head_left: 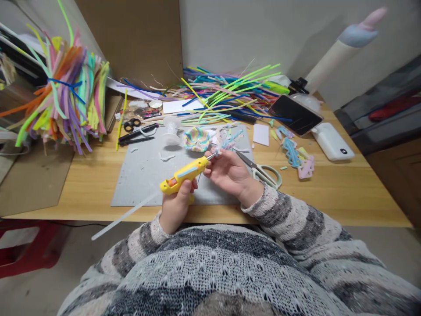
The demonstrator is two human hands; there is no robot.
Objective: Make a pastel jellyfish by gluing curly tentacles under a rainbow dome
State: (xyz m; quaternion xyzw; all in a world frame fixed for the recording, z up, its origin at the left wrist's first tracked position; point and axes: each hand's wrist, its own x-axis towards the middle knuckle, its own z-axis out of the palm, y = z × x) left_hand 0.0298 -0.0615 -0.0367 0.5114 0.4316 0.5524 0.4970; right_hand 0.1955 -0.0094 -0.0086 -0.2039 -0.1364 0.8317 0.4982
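My left hand (177, 203) grips a yellow glue gun (184, 174), its metal nozzle pointing right and a long translucent glue stick (123, 218) sticking out of its back end. Pinched in the fingers of my right hand (228, 172) is a small pale blue craft piece (217, 151), right at the nozzle tip; its exact shape is too small to tell. Just beyond the hands, a ruffled pastel striped piece (196, 139) lies on the grey cutting mat (138, 175). Pastel pipe-cleaner pieces (230, 138) lie behind my right hand.
Scissors (268, 174) lie beside my right wrist. A clear spool (171, 131), pens (138, 135) and black-handled scissors (132, 124) are left of centre. Loose pipe cleaners (230, 92) pile at the back. A phone (296, 114), white power bank (333, 141) and pastel clips (291, 152) sit right.
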